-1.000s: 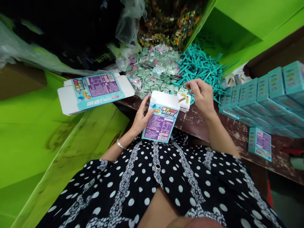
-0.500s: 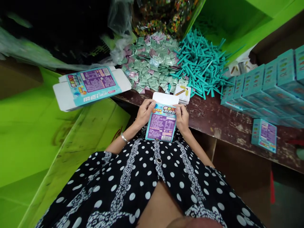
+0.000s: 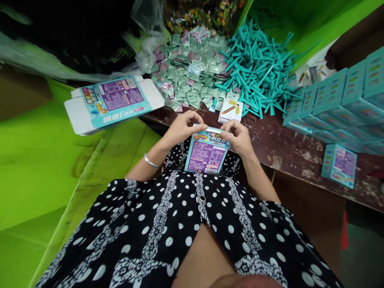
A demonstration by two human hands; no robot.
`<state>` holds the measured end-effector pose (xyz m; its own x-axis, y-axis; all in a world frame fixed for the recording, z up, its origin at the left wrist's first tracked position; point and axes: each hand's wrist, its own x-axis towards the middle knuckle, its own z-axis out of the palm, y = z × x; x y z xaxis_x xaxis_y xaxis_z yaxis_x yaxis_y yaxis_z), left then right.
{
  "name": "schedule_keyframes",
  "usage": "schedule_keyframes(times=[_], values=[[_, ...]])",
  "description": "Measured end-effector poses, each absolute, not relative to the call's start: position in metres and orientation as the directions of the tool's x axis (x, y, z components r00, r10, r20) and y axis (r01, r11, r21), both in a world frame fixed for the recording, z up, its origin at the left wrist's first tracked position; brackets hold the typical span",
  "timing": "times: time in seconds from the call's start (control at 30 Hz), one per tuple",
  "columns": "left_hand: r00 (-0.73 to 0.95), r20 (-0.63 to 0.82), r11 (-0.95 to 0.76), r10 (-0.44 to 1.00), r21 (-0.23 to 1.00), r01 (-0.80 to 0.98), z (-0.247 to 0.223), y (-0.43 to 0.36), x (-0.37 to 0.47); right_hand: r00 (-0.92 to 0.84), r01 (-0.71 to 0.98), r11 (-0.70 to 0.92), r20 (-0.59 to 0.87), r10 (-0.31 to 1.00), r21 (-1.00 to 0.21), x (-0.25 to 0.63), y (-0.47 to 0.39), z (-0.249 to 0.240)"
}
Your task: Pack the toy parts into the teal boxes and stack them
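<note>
A blue and purple printed box (image 3: 205, 154) stands against my lap, its printed panel facing up and its top edge away from me. My left hand (image 3: 187, 127) grips the top left corner, thumb along the folded white flap. At the top right corner, my right hand (image 3: 238, 136) holds the same box with bent fingers. Just beyond my right hand, a stack of white cards (image 3: 230, 111) with a pickaxe picture lies at the table edge. Behind it are a heap of small green and pink packets (image 3: 192, 76) and a pile of teal sticks (image 3: 261, 72).
Flattened boxes (image 3: 117, 100) lie at the left on a green surface. Rows of finished-looking teal boxes (image 3: 330, 100) stand at the right on the dark red table (image 3: 270, 144), with one single box (image 3: 339, 165) in front. Plastic bags hang behind.
The white top flap, upright before, is now folded down along the box's top edge. Both hands have moved over that edge with their fingers more bent.
</note>
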<state>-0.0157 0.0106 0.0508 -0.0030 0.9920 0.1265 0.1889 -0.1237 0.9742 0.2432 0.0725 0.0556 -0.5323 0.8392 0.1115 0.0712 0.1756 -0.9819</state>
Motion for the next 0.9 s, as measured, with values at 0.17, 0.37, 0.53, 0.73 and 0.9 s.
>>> schedule_keyframes(times=[0.17,0.37,0.53,0.73,0.9], values=[[0.066,0.117,-0.131,0.991,0.947,0.294,0.062,0.012,-0.026,-0.773,0.262,0.165,-0.104,0.626,-0.951,0.252,0.085,0.086],[-0.030,0.124,-0.114,0.992,0.963,0.243,0.060,0.015,-0.017,-0.776,0.294,0.181,-0.124,0.619,-0.938,0.246,0.096,0.092],[-0.020,0.137,-0.130,0.990,0.971,0.199,0.058,0.017,-0.019,-0.778,0.271,0.203,-0.089,0.622,-0.941,0.245,0.091,0.090],[0.294,0.132,-0.192,0.947,0.964,0.185,0.061,-0.010,-0.032,-0.794,0.415,0.541,-0.002,0.607,-0.731,0.264,0.067,0.089],[0.407,0.157,-0.276,0.900,0.928,0.252,0.072,-0.005,-0.024,-0.825,0.436,0.680,0.039,0.563,-0.590,0.267,0.066,0.125]])
